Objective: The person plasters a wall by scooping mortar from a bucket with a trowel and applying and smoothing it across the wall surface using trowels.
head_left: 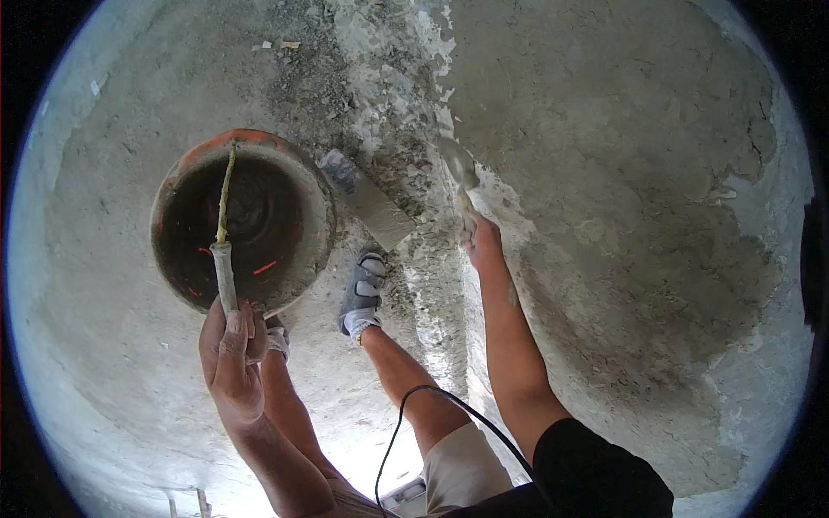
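At the left stands a round bucket (319, 207) with a dirty orange and grey rim and a dark, mostly hollow inside. My left hand (231, 350) is closed round the grey sleeve of the bucket handle (223, 272). From that sleeve a thin yellowish strand runs up to the bucket's far rim. My right hand (482, 240) reaches forward, wrapped round the handle of a mortar-coated trowel (458, 164). The trowel's blade lies against the foot of the plastered wall (604, 173), where wall and floor meet.
A flat grey block or board (376, 207) lies between bucket and wall. My sandalled foot (363, 293) stands just below it; the other is partly hidden behind my left hand. Loose rubble (315, 78) covers the floor ahead. A black cable (432, 388) loops before my legs.
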A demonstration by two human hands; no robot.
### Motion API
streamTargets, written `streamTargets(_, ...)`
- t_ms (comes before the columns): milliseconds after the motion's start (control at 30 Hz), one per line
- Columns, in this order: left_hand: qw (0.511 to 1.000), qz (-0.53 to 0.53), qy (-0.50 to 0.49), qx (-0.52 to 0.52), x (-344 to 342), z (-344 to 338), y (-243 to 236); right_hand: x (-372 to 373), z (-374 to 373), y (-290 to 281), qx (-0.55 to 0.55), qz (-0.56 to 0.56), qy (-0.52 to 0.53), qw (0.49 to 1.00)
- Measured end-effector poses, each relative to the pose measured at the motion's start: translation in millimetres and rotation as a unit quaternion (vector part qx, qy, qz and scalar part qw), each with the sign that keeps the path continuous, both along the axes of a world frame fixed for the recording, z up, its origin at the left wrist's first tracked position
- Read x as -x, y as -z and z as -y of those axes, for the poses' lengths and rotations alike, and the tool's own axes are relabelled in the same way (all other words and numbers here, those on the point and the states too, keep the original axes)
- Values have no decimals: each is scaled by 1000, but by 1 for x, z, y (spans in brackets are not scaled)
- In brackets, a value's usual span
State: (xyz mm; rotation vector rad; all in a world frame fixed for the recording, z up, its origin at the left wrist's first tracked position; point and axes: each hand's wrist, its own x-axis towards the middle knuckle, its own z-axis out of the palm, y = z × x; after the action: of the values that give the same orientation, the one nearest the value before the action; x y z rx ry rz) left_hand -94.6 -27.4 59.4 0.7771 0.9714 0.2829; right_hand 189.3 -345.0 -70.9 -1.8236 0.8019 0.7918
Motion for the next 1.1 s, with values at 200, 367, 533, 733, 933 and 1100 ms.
streamTargets(200,1000,0,14,-2,7,-1,3,26,-12,-61,18,35,-60,997)
streamTargets(367,999,-17,33,-18,1,0,-3,-8,-44,-86,-21,102,-147,984)
streamTargets(533,999,0,41,-11,1,0,-1,-24,-31,-55,7,87,-86,992)
streamTargets(733,999,6,35,-12,4,-5,-6,-6,-11,-28,2,32,-31,999)
streamTargets(933,1000,9,16,-5,9,-6,-9,16,-18,-80,31,6,-11,999)
streamTargets(1100,1000,-17,10,5,6,-3,-9,-7,-39,-125,49,94,-86,991)
